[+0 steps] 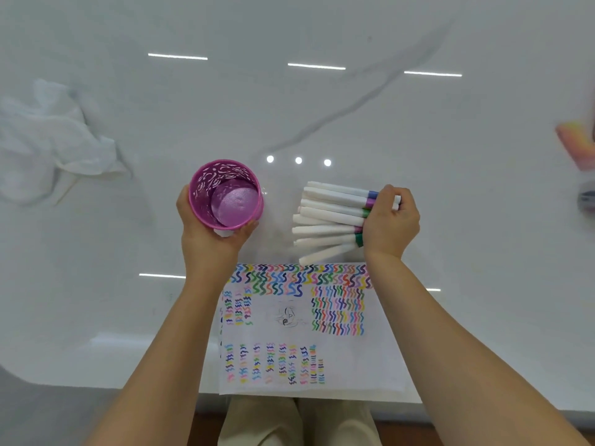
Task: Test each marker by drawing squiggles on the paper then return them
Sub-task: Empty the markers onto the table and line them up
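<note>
A purple perforated cup [225, 194] stands empty on the white table, and my left hand [209, 233] grips it from the near left side. To its right lie several white-bodied markers [331, 220] in a fanned bundle, their coloured ends pointing right. My right hand [389, 220] is closed over those coloured ends. Just below, a sheet of paper [370, 358] covered with rows of coloured squiggles reaches the table's near edge.
A crumpled white cloth [54, 140] lies at the far left. A pink and orange object [576, 146] and a dark item [586, 197] sit at the right edge. The table's front edge [128, 394] runs just above my lap.
</note>
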